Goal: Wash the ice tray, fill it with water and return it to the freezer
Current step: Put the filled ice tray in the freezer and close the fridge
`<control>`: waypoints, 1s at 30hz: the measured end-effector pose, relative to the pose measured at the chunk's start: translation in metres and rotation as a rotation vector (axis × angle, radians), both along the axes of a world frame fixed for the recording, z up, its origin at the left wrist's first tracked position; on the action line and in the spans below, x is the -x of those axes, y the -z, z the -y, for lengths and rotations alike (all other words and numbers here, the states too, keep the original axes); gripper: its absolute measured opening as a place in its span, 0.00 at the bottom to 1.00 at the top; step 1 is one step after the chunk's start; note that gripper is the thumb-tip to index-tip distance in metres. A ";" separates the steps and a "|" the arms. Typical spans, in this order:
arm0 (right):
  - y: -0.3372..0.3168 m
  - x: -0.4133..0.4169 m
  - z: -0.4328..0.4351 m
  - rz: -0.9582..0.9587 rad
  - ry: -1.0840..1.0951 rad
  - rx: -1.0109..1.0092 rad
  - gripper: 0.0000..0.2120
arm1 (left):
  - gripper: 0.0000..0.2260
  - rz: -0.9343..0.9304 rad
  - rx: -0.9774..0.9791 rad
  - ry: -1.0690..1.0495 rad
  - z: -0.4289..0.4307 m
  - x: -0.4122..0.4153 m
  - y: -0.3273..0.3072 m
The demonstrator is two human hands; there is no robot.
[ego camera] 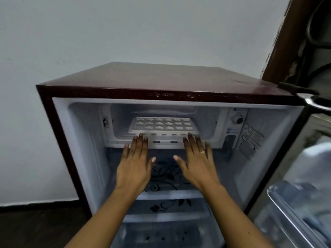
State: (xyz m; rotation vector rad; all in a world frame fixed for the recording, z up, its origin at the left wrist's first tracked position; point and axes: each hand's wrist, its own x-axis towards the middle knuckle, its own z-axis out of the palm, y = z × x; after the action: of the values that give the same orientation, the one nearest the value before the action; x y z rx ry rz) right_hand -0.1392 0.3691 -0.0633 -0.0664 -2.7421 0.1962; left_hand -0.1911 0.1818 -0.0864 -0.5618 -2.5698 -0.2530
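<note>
**Ice tray [162,124] in freezer compartment [206,120], left hand [136,163] and right hand [197,163] flat at its front edge**

Behind everything, a pale wall [125,29]. Against it, a maroon refrigerator [161,77], seen from above and in front, with the door [295,203] standing open on the right, blurred. At the top of the white interior, the freezer compartment, open at the front. Below that, a glass shelf [164,176] printed with dark flowers and leaves.

Reaching in from the bottom of the view, two bare forearms. Left hand palm down, fingers straight and slightly spread, thumb out to the right, fingertips at the compartment's front lip by the tray's left corner. Right hand the same in mirror, at the right corner. Gripping nothing; cannot tell whether the fingertips touch the tray or only the lip.

Ice tray white, lying flat on the compartment floor, long side to the front, three rows of whitish pockets, contents unclear. Right of the compartment, a round thermostat dial [238,119]. On the right hand, a gold ring [202,152].
</note>
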 end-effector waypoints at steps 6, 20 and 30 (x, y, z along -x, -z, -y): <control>-0.010 -0.078 0.031 0.075 0.036 -0.007 0.46 | 0.30 0.017 -0.061 -0.047 0.016 -0.073 -0.011; -0.031 -0.277 0.077 0.082 0.164 -0.021 0.41 | 0.29 0.096 -0.051 0.025 0.054 -0.266 -0.017; -0.050 -0.412 0.095 -0.021 0.259 -0.034 0.41 | 0.29 0.081 -0.038 0.140 0.055 -0.386 -0.027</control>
State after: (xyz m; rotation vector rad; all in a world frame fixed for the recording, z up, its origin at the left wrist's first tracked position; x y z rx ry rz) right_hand 0.2731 0.2738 -0.0137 -0.4044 -2.6813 0.0774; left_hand 0.1947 0.1268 -0.0591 -0.7319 -2.6004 -0.3793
